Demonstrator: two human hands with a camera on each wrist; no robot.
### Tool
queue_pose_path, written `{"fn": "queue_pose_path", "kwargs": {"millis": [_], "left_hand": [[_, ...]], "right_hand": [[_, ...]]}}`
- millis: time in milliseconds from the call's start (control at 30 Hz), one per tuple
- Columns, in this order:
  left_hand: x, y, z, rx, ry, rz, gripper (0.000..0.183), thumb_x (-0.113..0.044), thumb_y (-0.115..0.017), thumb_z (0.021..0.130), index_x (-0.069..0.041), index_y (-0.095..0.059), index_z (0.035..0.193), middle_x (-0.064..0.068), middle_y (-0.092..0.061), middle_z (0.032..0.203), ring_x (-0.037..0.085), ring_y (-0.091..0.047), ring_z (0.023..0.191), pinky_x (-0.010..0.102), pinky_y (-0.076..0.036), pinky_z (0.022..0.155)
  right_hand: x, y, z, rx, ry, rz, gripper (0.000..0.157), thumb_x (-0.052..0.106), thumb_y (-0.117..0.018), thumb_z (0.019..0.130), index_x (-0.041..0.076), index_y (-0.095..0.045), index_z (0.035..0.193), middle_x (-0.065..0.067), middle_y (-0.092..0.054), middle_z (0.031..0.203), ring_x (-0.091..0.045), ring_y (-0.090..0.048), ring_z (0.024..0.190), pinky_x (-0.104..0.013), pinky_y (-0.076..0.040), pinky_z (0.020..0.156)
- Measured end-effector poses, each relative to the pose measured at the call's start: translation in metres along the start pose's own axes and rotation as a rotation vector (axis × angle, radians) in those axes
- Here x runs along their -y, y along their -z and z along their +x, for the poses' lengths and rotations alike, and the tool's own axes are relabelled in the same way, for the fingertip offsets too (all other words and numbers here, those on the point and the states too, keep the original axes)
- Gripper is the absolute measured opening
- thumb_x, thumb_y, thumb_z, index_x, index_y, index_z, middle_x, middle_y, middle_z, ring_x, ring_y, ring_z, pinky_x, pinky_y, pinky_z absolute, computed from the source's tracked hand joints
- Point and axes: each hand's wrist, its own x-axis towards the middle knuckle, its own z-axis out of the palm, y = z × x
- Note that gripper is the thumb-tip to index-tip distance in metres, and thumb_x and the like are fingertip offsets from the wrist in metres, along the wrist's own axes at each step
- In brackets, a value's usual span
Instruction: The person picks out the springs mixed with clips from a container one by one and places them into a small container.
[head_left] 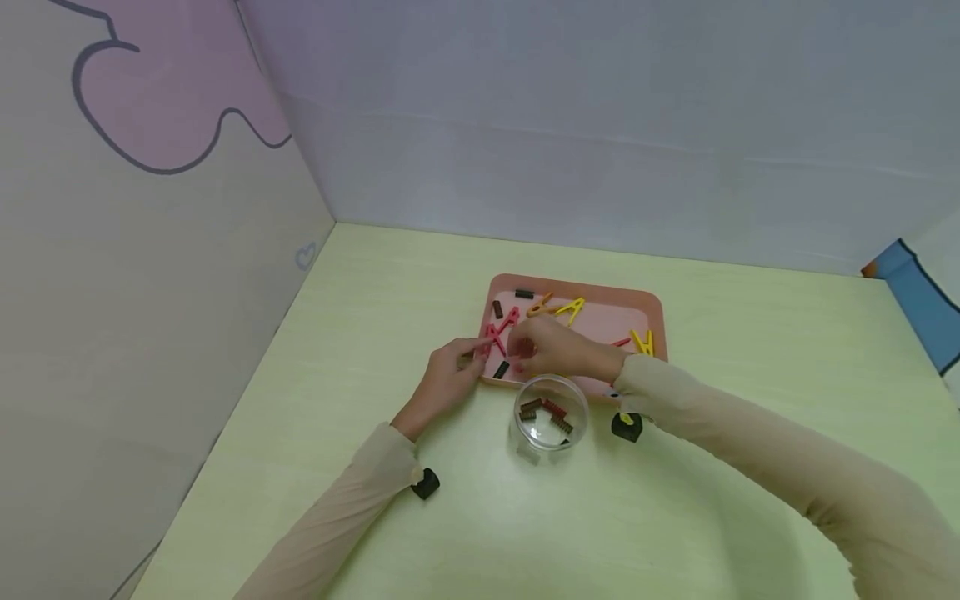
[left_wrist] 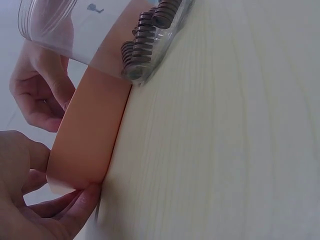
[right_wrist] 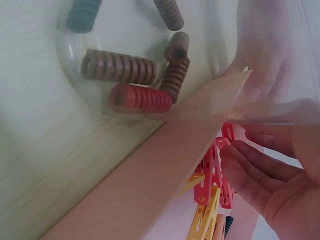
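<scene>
My left hand [head_left: 447, 382] grips the left front corner of a pink tray [head_left: 651, 310]; in the left wrist view its fingers curl around the tray wall [left_wrist: 87, 135]. Over the tray's left part, my right hand [head_left: 551, 346] reaches down with bent, parted fingers. Its fingertips [right_wrist: 232, 167] lie right by the red spring clamps [right_wrist: 202, 185], with nothing visible between them. A dark coil spring [head_left: 502, 369] lies in the tray just below that hand. In front of the tray stands a clear plastic cup [head_left: 534, 435] with several brown springs and a red spring [right_wrist: 142, 98] inside.
Farther back in the tray are a black spring [head_left: 524, 293], a brown spring [head_left: 497, 309], an orange clamp [head_left: 541, 306] and a yellow clamp [head_left: 572, 309]. Another yellow clamp [head_left: 642, 342] is at its right. Walls [head_left: 600, 167] enclose the table's [head_left: 390, 275] back and left.
</scene>
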Motion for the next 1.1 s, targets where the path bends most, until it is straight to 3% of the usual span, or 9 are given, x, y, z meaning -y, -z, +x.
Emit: {"fn": "queue_pose_path", "kwargs": {"millis": [467, 800, 1100], "left_hand": [[0.002, 0.001, -0.003, 0.006, 0.013, -0.012, 0.031, -0.013, -0.058, 0.093, -0.011, -0.064, 0.124, 0.007, -0.06, 0.122, 0.019, -0.058, 0.104, 0.036, -0.05, 0.083], [0.001, 0.002, -0.005, 0.007, 0.012, -0.012, 0.032, -0.012, -0.058, 0.093, -0.014, -0.064, 0.125, 0.006, -0.061, 0.121, 0.017, -0.057, 0.103, 0.033, -0.051, 0.08], [0.003, 0.002, -0.004, 0.011, 0.021, -0.015, 0.033, -0.011, -0.058, 0.093, -0.016, -0.064, 0.125, 0.004, -0.061, 0.12, 0.015, -0.057, 0.099, 0.03, -0.051, 0.077]], "right_hand": [[0.002, 0.002, 0.016, 0.166, 0.071, -0.017, 0.019, -0.007, -0.062, 0.081, 0.0, -0.071, 0.097, -0.009, -0.068, 0.095, -0.017, -0.061, 0.083, -0.028, -0.052, 0.075], [0.003, -0.003, 0.026, 0.25, 0.166, -0.081, 0.035, -0.018, -0.051, 0.075, 0.001, -0.074, 0.091, -0.006, -0.069, 0.094, -0.018, -0.058, 0.086, -0.025, -0.048, 0.074], [0.0, -0.006, 0.028, 0.28, 0.177, -0.047, 0.033, -0.019, -0.056, 0.07, 0.005, -0.074, 0.083, -0.004, -0.07, 0.088, -0.018, -0.062, 0.085, -0.025, -0.051, 0.074]]}}
